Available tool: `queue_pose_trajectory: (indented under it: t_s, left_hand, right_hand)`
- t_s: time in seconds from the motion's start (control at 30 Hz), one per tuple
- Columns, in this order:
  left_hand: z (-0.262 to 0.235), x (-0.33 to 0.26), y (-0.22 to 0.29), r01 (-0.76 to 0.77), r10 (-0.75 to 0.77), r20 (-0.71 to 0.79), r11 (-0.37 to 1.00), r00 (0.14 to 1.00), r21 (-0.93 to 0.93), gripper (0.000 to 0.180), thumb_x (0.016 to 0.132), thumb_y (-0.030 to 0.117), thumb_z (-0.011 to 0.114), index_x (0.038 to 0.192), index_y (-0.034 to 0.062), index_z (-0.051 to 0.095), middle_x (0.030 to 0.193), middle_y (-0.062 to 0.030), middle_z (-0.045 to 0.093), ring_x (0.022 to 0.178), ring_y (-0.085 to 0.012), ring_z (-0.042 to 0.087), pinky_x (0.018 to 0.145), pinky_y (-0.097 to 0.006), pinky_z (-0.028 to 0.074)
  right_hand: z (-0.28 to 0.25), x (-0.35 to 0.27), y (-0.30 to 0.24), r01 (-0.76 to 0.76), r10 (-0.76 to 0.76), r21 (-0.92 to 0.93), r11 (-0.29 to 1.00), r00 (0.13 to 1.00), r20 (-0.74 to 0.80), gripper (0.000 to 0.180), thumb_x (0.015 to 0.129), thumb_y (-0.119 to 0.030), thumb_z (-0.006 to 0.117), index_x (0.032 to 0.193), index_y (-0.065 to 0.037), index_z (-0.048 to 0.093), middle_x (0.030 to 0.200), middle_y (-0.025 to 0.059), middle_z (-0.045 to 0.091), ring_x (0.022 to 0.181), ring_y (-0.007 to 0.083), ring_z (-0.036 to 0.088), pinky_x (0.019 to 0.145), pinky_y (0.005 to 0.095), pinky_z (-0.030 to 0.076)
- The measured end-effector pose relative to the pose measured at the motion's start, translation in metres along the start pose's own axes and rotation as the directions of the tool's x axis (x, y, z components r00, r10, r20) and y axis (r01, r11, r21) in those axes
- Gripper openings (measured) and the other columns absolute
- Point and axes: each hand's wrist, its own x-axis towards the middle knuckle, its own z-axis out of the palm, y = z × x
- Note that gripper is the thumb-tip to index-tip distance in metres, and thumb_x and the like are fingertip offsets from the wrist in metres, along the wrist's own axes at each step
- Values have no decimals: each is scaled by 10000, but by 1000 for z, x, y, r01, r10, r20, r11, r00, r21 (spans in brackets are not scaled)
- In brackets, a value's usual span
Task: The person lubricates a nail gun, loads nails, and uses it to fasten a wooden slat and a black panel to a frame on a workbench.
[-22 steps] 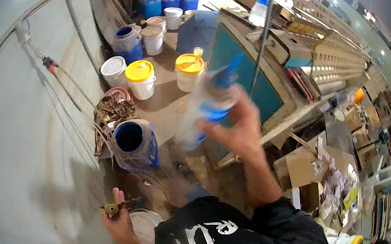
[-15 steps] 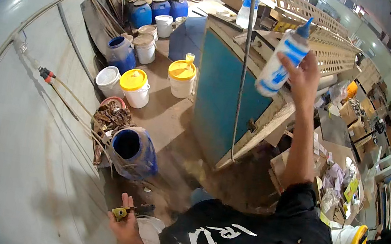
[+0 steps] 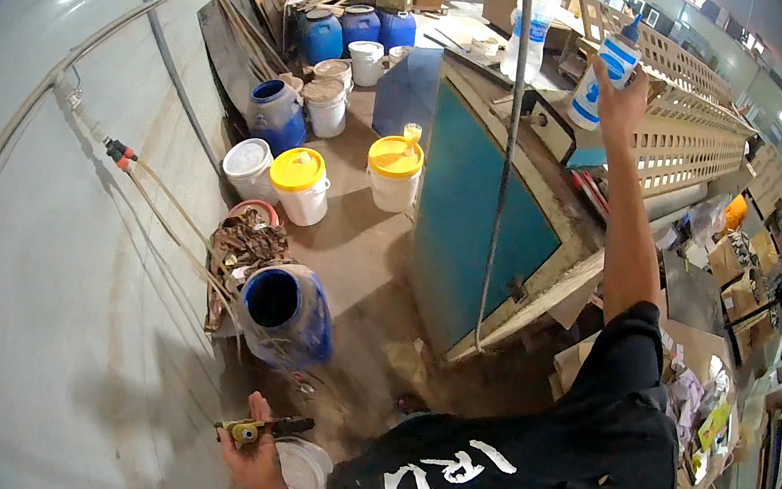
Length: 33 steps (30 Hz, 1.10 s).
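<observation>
My right hand (image 3: 621, 102) reaches far over the teal-sided machine (image 3: 484, 228), its fingers wrapped round a white squeeze bottle (image 3: 601, 82) with a blue label and pointed blue nozzle. The bottle leans slightly, its base at or just above the machine's top; I cannot tell whether it touches. A clear plastic bottle (image 3: 532, 28) stands left of it. Low on the left, my left hand (image 3: 257, 462) grips a small tool (image 3: 248, 432) with a rounded yellow-green body and a black bar-like part. Its exact kind is unclear.
A blue drum with an open top (image 3: 271, 300) stands ahead of my left hand. Yellow-lidded buckets (image 3: 299, 170) and blue barrels (image 3: 323, 36) line the floor by the grey wall (image 3: 53, 275). A cable (image 3: 498, 210) hangs before the machine. Cardboard and scraps (image 3: 693, 391) lie at right.
My right hand has carried the squeeze bottle farther away, onto or close over the machine's top. The left hand still holds the small tool. The whole view has shifted slightly.
</observation>
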Motion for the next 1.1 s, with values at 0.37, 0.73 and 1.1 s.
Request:
queue_pose_trajectory:
  t_s: [0.37,0.73,1.1]
  left_hand:
    - [0,4,-55,85,-86,5,992,996,96,628,988,252,492,1362,-151,189,1431,-355,251,1351,-474,279,1125,-583,290]
    - [-7,-2,-75,40,-41,-2,982,999,186,567,1008,232,405,1389,-131,196,1435,-347,262,1347,-460,292,1111,-600,305]
    - [-16,-6,-61,-23,27,-31,989,999,144,572,983,295,495,1341,-92,274,1357,-373,355,1290,-491,372,1079,-600,339]
  right_hand:
    - [-7,3,18,93,-96,24,995,986,134,700,742,-452,793,1114,85,539,1014,239,611,934,352,625,807,442,492]
    - [-14,-1,-2,102,-119,75,992,954,275,702,757,-440,781,1137,68,481,975,235,664,891,347,675,779,419,535]
    - [-24,-7,21,17,-42,70,997,929,368,845,724,-410,809,1266,90,399,1027,262,650,940,376,661,811,448,515]
